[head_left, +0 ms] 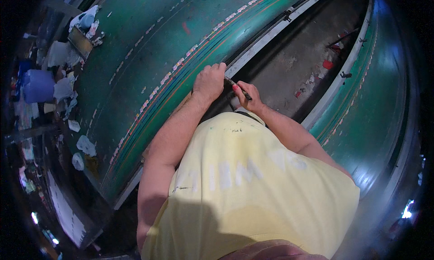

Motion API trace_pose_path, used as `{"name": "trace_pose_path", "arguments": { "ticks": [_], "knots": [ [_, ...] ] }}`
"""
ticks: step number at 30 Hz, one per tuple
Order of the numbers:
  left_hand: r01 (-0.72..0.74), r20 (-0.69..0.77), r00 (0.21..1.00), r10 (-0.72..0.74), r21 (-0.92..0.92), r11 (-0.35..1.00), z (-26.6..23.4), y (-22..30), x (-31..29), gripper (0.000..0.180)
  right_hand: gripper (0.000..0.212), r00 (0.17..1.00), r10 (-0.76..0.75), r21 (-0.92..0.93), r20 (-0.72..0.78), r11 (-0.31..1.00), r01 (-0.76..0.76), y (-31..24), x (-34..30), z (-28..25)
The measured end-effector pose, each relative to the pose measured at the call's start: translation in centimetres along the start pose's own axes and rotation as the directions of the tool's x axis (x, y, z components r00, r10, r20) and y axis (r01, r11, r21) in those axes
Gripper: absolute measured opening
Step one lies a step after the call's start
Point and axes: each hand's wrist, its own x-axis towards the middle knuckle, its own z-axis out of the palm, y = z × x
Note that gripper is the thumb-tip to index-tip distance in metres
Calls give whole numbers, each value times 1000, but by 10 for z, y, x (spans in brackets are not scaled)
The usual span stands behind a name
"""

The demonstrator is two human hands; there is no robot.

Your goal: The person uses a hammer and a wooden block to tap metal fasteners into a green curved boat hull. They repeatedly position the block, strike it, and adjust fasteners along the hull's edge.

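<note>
A long green table (149, 47) runs diagonally past me, its near edge fitted with a pale metal rail (266, 40). My left hand (210, 81) is at that edge beside the rail, fingers curled in; what they grip is hidden. My right hand (248, 96) is closed around a dark, thin rod-like tool (244, 92). The tool slants from near my left hand down to the right, and its exact kind is not clear. A red spot shows on a finger of the right hand.
Small clamp-like fittings (288, 16) sit along the rails. Across a dark aisle floor (294, 61) with red scraps (327, 64) stands a second green table (361, 124). At the far left are a blue bucket (38, 85), white containers (58, 54) and crumpled rags (86, 145).
</note>
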Motion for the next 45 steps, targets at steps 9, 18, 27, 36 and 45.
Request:
{"name": "trace_pose_path", "arguments": {
  "ticks": [9,18,27,36,45],
  "knots": [
    [-6,-52,999,8,43,999,3,-3,0,22,30,997,0,89,80,996,-8,-4,2,-10],
    [339,173,929,-326,-50,940,-29,-4,-27,48,20,941,143,0,-306,989,-150,54,-54,-22],
    [319,168,940,-298,-118,940,-21,-10,-30,51,20,876,166,367,-454,930,13,-1,24,-21],
    [351,230,923,-310,-166,922,-30,-15,-41,55,24,986,159,191,-49,971,-147,-9,18,-23],
    [144,11,988,-154,-435,889,-78,-29,-81,59,43,930,71,161,-361,987,-13,-31,40,-68]
  ]
}}
